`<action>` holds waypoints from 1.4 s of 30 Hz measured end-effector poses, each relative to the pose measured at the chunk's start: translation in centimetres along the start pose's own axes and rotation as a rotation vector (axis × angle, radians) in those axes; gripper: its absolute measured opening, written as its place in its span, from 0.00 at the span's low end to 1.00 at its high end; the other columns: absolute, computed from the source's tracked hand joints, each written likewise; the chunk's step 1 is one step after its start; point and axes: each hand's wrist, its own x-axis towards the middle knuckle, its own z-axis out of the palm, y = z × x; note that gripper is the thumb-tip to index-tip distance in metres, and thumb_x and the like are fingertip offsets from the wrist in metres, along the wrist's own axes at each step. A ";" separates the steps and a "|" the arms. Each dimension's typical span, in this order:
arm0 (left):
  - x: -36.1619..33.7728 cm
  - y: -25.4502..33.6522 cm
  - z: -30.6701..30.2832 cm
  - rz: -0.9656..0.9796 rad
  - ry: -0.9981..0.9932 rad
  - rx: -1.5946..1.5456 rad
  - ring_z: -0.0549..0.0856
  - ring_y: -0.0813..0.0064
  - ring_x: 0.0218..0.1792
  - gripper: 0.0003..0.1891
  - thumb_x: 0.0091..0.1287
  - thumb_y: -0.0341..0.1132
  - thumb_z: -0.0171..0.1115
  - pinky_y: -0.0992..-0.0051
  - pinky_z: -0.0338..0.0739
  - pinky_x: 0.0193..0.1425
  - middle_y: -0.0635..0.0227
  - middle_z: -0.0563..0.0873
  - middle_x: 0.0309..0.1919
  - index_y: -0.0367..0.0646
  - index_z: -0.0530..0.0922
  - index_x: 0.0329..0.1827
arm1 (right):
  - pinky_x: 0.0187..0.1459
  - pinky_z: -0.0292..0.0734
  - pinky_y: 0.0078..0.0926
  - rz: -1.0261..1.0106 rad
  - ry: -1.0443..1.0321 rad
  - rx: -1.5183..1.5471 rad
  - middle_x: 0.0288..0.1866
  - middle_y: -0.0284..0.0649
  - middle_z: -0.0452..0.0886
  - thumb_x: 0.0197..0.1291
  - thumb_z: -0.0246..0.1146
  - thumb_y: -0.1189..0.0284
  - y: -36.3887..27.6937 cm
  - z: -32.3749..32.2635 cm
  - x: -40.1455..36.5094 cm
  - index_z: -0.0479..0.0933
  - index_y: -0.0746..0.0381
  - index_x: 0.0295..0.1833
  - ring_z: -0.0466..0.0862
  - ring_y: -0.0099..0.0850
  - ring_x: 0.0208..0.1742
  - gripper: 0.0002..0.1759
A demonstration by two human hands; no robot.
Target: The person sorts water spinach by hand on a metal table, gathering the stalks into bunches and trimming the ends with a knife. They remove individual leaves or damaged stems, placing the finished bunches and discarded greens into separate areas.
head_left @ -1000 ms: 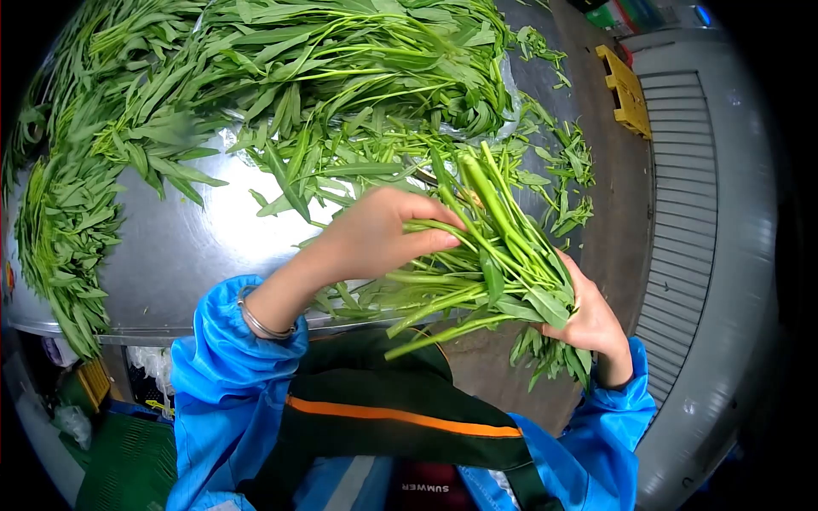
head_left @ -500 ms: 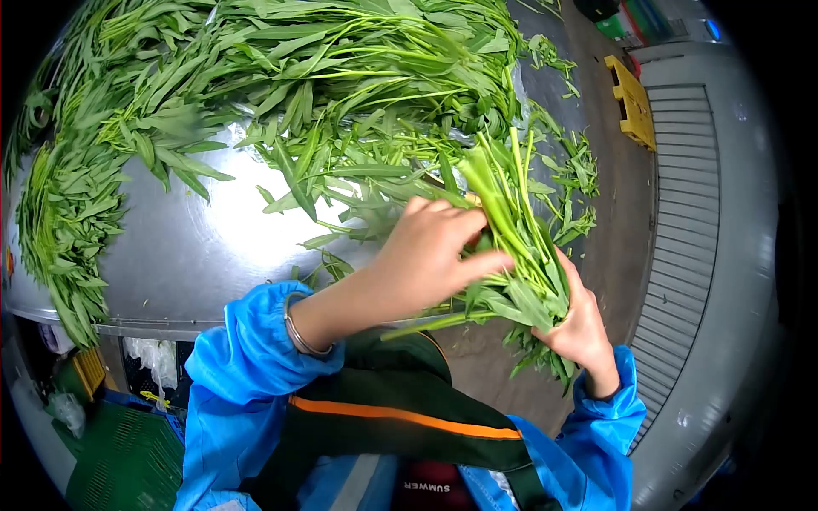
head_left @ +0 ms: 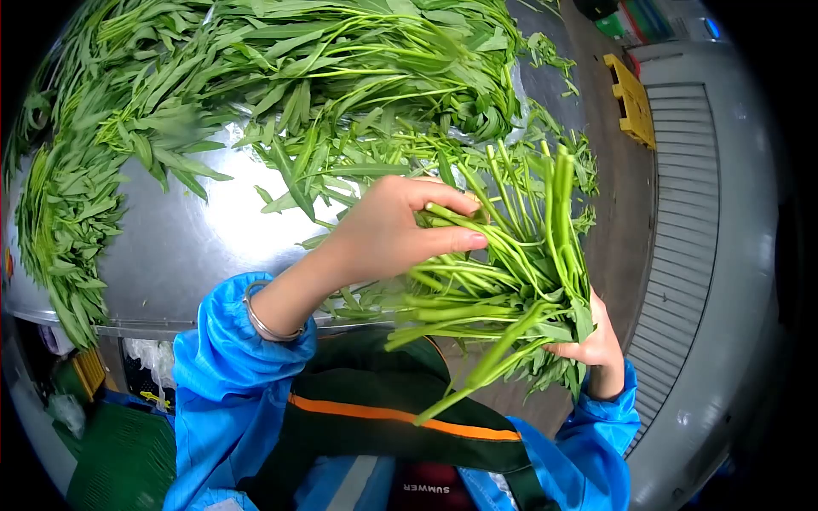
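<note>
In the head view, my right hand [head_left: 595,341] is wrapped round the leafy part of a bunch of water spinach [head_left: 545,281], over the near right side of the table. Its pale cut stems fan out upward and to the left. My left hand [head_left: 396,223], with a metal bangle at the wrist, is closed around some of the stems from the left, thumb and forefinger to either side of them. Part of my right hand is hidden behind the leaves. Beyond both hands lies a large heap of water spinach [head_left: 341,60] on the metal table [head_left: 183,255].
Another pile of leafy stems [head_left: 72,230] hangs over the table's left edge. Loose trimmings [head_left: 575,166] lie along the right edge. A green crate [head_left: 128,460] stands below left. To the right are a yellow pallet-like piece [head_left: 630,102] and a slatted floor grate [head_left: 682,230].
The bunch's stems have spread apart, several now pointing left and down toward me. My left hand has shifted slightly left and turned, while my right hand keeps hold of the bunch.
</note>
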 end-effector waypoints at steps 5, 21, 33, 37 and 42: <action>-0.5 0.0 0.3 0.027 0.013 -0.046 0.81 0.84 0.39 0.12 0.57 0.27 0.67 0.81 0.75 0.43 0.69 0.84 0.37 0.37 0.80 0.44 | 0.59 0.66 0.25 0.098 0.137 -0.018 0.56 0.39 0.73 0.34 0.72 0.83 -1.1 1.9 0.0 0.62 0.66 0.66 0.73 0.26 0.56 0.47; -0.2 0.0 -0.6 -0.010 -0.146 0.164 0.79 0.80 0.42 0.15 0.57 0.27 0.67 0.79 0.73 0.47 0.70 0.83 0.38 0.39 0.81 0.48 | 0.62 0.64 0.26 0.099 0.076 0.035 0.60 0.40 0.71 0.34 0.73 0.81 -0.1 1.6 0.2 0.60 0.67 0.67 0.71 0.28 0.60 0.49; -0.5 -0.2 -0.8 0.240 -0.048 0.215 0.81 0.74 0.44 0.10 0.55 0.22 0.64 0.76 0.72 0.52 0.68 0.82 0.45 0.44 0.84 0.38 | 0.62 0.64 0.26 0.122 0.068 0.088 0.59 0.39 0.72 0.36 0.72 0.83 -0.6 2.1 0.5 0.59 0.68 0.68 0.71 0.27 0.59 0.48; -0.1 -1.3 -1.0 0.448 0.057 0.503 0.80 0.73 0.35 0.10 0.50 0.32 0.72 0.74 0.70 0.43 0.72 0.84 0.31 0.48 0.85 0.37 | 0.63 0.62 0.26 0.124 -0.009 0.194 0.60 0.39 0.71 0.36 0.73 0.83 -0.3 1.6 0.5 0.59 0.68 0.68 0.70 0.27 0.60 0.48; 0.1 -1.0 -1.6 0.422 0.015 0.667 0.78 0.71 0.32 0.11 0.49 0.35 0.74 0.74 0.70 0.42 0.69 0.82 0.28 0.44 0.80 0.31 | 0.65 0.59 0.29 0.166 -0.137 0.313 0.63 0.40 0.70 0.36 0.75 0.81 1.2 0.2 0.3 0.59 0.68 0.68 0.68 0.29 0.63 0.50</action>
